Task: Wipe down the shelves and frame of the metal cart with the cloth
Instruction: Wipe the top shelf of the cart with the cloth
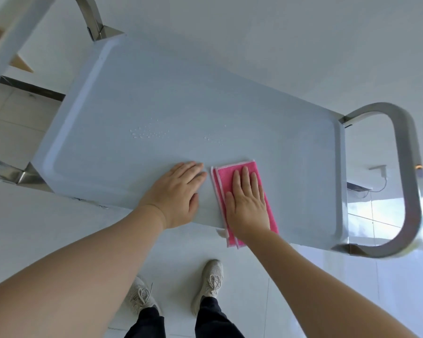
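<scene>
Cloth [244, 201], folded pink, lies at the top shelf's [156, 98] near edge under the flat, unclenched right hand [248, 203], left hand [178, 193] flat beside; press evenly and sweep toward the droplets [148, 132].

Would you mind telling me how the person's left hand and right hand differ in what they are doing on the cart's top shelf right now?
The right hand presses flat on the folded pink cloth; the left hand rests on the bare shelf, touching no cloth. The right hand sits nearer the looped handle; the left hand is closer to the water droplets. Both lie palm down with straight fingers near the shelf's front edge.
</scene>
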A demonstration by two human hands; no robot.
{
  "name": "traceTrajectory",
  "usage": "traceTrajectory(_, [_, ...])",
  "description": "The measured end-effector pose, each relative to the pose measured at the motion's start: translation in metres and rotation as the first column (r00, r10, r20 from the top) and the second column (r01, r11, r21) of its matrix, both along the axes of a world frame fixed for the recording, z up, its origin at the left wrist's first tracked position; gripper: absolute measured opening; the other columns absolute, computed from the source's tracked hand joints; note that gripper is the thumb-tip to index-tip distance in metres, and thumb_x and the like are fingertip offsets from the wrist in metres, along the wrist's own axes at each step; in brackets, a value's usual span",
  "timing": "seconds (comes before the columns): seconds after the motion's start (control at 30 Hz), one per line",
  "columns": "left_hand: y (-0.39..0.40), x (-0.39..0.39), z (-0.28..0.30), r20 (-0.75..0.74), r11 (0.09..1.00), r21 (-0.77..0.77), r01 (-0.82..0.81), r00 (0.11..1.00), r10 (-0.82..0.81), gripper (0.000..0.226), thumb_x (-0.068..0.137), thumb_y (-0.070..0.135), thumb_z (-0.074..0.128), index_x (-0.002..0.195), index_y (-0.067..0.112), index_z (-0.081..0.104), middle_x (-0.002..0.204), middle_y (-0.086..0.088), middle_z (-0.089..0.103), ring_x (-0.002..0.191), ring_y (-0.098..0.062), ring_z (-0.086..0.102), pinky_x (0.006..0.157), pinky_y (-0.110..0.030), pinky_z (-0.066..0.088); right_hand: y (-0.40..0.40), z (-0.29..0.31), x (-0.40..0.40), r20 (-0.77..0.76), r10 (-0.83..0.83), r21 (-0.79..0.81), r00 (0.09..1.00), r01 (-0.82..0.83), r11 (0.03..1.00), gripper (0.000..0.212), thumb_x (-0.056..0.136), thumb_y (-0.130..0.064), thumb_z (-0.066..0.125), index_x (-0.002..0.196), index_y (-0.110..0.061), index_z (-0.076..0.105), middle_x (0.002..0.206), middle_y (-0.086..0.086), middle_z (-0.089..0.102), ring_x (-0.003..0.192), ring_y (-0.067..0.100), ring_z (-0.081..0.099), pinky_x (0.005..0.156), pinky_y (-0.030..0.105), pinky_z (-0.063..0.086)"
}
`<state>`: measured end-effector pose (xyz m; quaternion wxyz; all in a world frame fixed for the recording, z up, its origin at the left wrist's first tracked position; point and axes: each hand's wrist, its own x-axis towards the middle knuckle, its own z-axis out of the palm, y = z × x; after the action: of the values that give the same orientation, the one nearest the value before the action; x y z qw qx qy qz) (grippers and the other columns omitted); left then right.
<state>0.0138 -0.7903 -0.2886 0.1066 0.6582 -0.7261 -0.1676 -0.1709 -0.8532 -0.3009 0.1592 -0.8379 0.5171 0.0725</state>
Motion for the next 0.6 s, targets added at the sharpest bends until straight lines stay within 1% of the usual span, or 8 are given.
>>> traceTrajectory(0.1, [0.001, 0.003, 0.002, -0.038, 1.0, -0.02, -0.015, 0.999, 0.014, 0.048, 0.083, 0.014, 0.052, 0.128, 0.001, 0.051, 0.139, -0.017, 0.046, 0.131, -0.031, 0.04, 0.112, -0.043, 0.027, -0.01, 0.01, -0.02, -0.084, 0.176, -0.031, 0.981, -0.179, 0.983, 0.057, 0.098, -0.037, 0.019, 0.149, -0.019, 0.003, 0.158, 0.004, -0.002, 0.145, 0.02, -0.007, 0.116, 0.031, -0.008])
traceTrajectory(0.17, [0.001, 0.006, 0.005, -0.065, 0.999, -0.028, -0.015, 0.998, 0.013, 0.044, 0.081, 0.011, 0.057, 0.123, 0.0, 0.056, 0.135, -0.019, 0.049, 0.127, -0.033, 0.044, 0.11, -0.042, 0.028, -0.016, 0.014, -0.028, -0.131, 0.29, -0.037, 0.948, -0.297, 0.954, 0.057, 0.097, -0.039, 0.015, 0.149, -0.019, 0.006, 0.158, 0.004, 0.001, 0.145, 0.021, -0.005, 0.117, 0.034, -0.006])
traceTrajectory(0.23, [0.001, 0.013, 0.008, -0.06, 0.999, -0.034, -0.018, 0.998, 0.016, 0.04, 0.082, 0.015, 0.049, 0.117, 0.001, 0.061, 0.129, -0.02, 0.055, 0.12, -0.035, 0.051, 0.104, -0.043, 0.034, -0.019, 0.015, -0.029, -0.138, 0.404, -0.048, 0.904, -0.414, 0.909, 0.057, 0.096, -0.039, 0.014, 0.148, -0.017, 0.013, 0.156, 0.003, 0.007, 0.145, 0.022, -0.003, 0.119, 0.038, 0.001])
traceTrajectory(0.27, [0.001, 0.019, 0.01, -0.047, 0.999, -0.034, -0.02, 0.999, 0.019, 0.042, 0.082, 0.019, 0.042, 0.115, 0.002, 0.063, 0.128, -0.019, 0.056, 0.118, -0.035, 0.053, 0.102, -0.044, 0.037, -0.02, 0.015, -0.027, -0.126, 0.44, -0.049, 0.889, -0.448, 0.893, 0.057, 0.096, -0.038, 0.016, 0.148, -0.016, 0.016, 0.155, 0.002, 0.009, 0.144, 0.021, -0.002, 0.119, 0.041, 0.005])
traceTrajectory(0.37, [0.001, 0.044, 0.01, -0.007, 0.999, -0.032, -0.041, 0.999, 0.041, 0.047, 0.082, 0.022, 0.035, 0.113, 0.002, 0.064, 0.125, -0.02, 0.058, 0.114, -0.036, 0.055, 0.098, -0.047, 0.042, -0.029, 0.013, -0.02, -0.085, 0.477, -0.045, 0.875, -0.481, 0.875, 0.056, 0.095, -0.037, 0.02, 0.146, -0.014, 0.023, 0.153, 0.003, 0.013, 0.143, 0.021, 0.001, 0.118, 0.043, 0.009])
traceTrajectory(0.43, [0.002, 0.058, 0.008, 0.025, 0.998, -0.034, -0.058, 0.998, 0.059, 0.046, 0.082, 0.021, 0.036, 0.112, 0.002, 0.064, 0.125, -0.02, 0.058, 0.114, -0.036, 0.056, 0.099, -0.048, 0.041, -0.039, 0.011, -0.013, -0.097, 0.496, -0.038, 0.863, -0.501, 0.865, 0.057, 0.095, -0.04, 0.015, 0.148, -0.016, 0.018, 0.155, 0.004, 0.012, 0.144, 0.022, -0.001, 0.118, 0.042, 0.005])
traceTrajectory(0.53, [0.004, 0.066, 0.003, 0.039, 0.998, -0.043, -0.049, 0.998, 0.05, 0.044, 0.083, 0.018, 0.037, 0.115, 0.002, 0.063, 0.128, -0.02, 0.056, 0.117, -0.035, 0.053, 0.103, -0.047, 0.038, -0.058, 0.005, 0.007, -0.12, 0.483, -0.023, 0.867, -0.489, 0.872, 0.062, 0.093, -0.046, 0.004, 0.149, -0.02, 0.006, 0.158, 0.003, 0.003, 0.145, 0.021, -0.006, 0.118, 0.038, -0.004])
traceTrajectory(0.6, [0.006, 0.066, -0.001, 0.03, 0.997, -0.052, -0.051, 0.998, 0.052, 0.043, 0.084, 0.016, 0.037, 0.117, 0.003, 0.062, 0.13, -0.019, 0.054, 0.12, -0.033, 0.051, 0.105, -0.046, 0.037, -0.074, 0.002, 0.02, -0.108, 0.458, -0.055, 0.883, -0.465, 0.884, 0.061, 0.094, -0.046, 0.007, 0.149, -0.021, 0.005, 0.158, 0.002, 0.002, 0.145, 0.02, -0.005, 0.117, 0.034, -0.007])
